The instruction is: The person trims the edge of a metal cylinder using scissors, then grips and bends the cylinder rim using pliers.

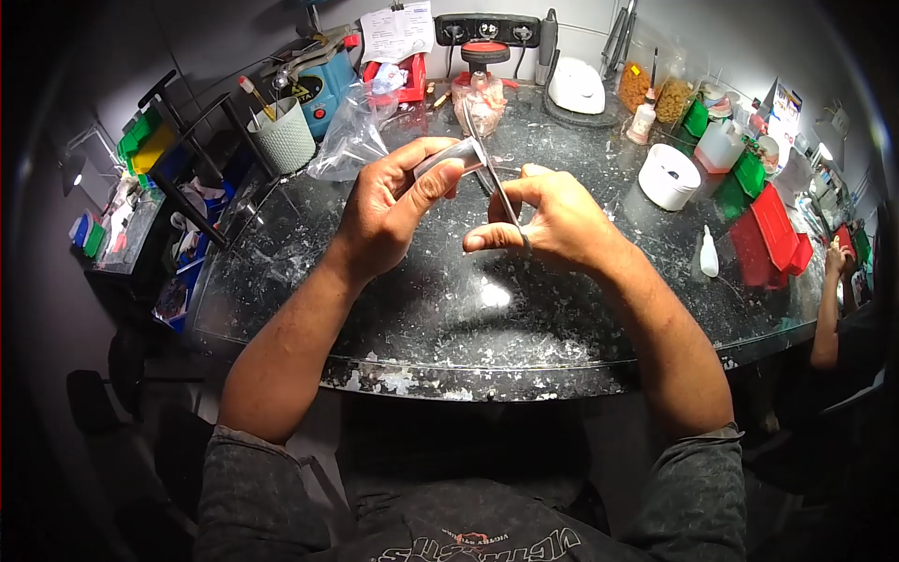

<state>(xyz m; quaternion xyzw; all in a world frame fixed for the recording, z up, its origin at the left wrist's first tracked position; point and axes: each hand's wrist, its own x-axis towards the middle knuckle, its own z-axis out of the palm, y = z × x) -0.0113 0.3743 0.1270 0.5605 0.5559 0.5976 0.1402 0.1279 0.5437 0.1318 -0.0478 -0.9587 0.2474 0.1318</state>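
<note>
Over the dark worktop (440,309), my left hand (382,206) pinches a small grey, slightly shiny rolled or curved sheet (456,161) between thumb and fingers; its exact material I cannot tell. My right hand (567,220) has its thumb and fingers in the handles of a pair of metal scissors (507,199). The scissor blades point up and away from me and overlap the right end of the grey sheet. Behind the blades stands a clear jar-like object (479,103) with a red and black top.
Far left hold a white ribbed pot (284,145) with brushes, a blue machine (323,94) and a crumpled clear plastic bag (351,140). To the right are a white round container (669,176), a small white bottle (709,253) and red bins (770,239). Another person's arm (830,300) shows far right.
</note>
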